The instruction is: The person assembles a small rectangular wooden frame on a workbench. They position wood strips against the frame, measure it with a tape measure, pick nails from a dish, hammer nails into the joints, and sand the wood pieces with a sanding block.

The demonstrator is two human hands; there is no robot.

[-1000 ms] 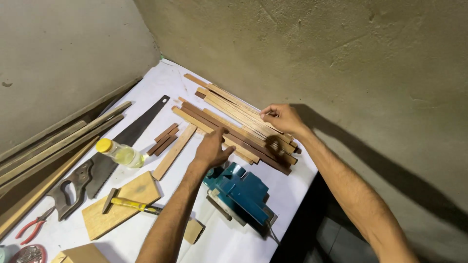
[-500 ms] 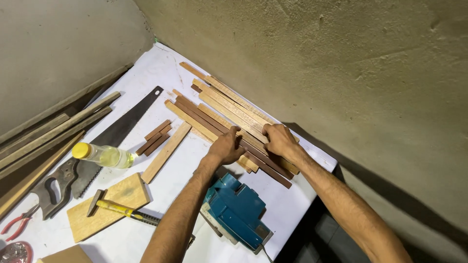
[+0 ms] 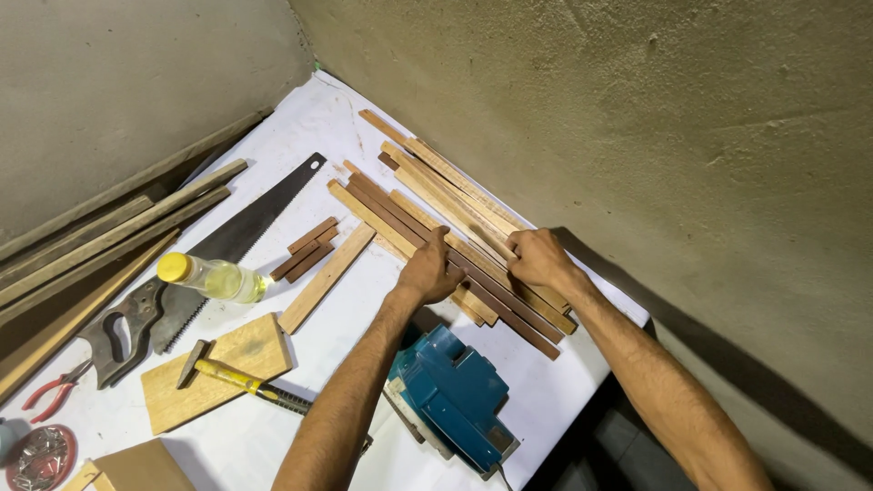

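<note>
matt bare wood strips, rough grey plaster wall, glossy teal plastic planer, dull dark metal saw blade, clear shiny plastic bottle

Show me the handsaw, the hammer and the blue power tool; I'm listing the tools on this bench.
handsaw (image 3: 245, 232): head view, middle of the dark blade.
hammer (image 3: 227, 373): head view, yellow part of the handle, over the wooden board.
blue power tool (image 3: 455, 391): head view, top of the blue housing.

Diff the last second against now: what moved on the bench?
Right hand came in from the strips' near end to rest beside the left hand on the wooden strips. Saw, bottle, hammer, blue planer unchanged.
</note>
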